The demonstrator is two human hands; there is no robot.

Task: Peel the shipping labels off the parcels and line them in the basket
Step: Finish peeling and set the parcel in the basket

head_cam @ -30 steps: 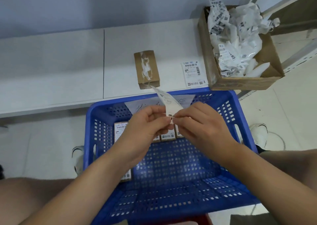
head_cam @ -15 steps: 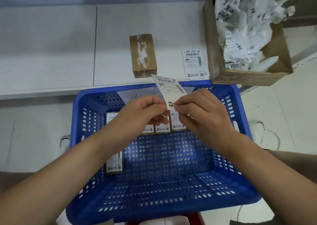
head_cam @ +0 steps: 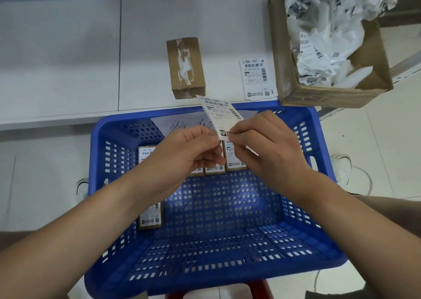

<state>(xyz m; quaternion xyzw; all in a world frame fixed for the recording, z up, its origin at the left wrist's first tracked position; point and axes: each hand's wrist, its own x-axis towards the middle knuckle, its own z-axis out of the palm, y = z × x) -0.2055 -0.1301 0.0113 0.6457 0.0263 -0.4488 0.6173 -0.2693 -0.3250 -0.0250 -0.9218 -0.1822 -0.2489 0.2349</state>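
Held above the far half of the blue basket [head_cam: 98,153]: one shipping label [head_cam: 222,116], pinched at its near end between left hand [head_cam: 182,159] and right hand [head_cam: 268,148], thumbs and forefingers of both closed on the paper's lower edge and meeting there. Long axis running away from the body, tilted slightly leftward, printed face up, far end free and pointing toward the brown parcel [head_cam: 185,67] on the desk [head_cam: 59,57]. Straight ahead of the label and just past the basket rim, that parcel, lengthways on nearly the same line, equally near to either hand. To its right on the desk, flat, a second label [head_cam: 257,79], beside the cardboard box [head_cam: 282,71] stuffed with crumpled backing paper. Under the hands, a row of labelled parcels [head_cam: 234,159] along the basket's far side; one more labelled parcel [head_cam: 150,216] nearer on the left.
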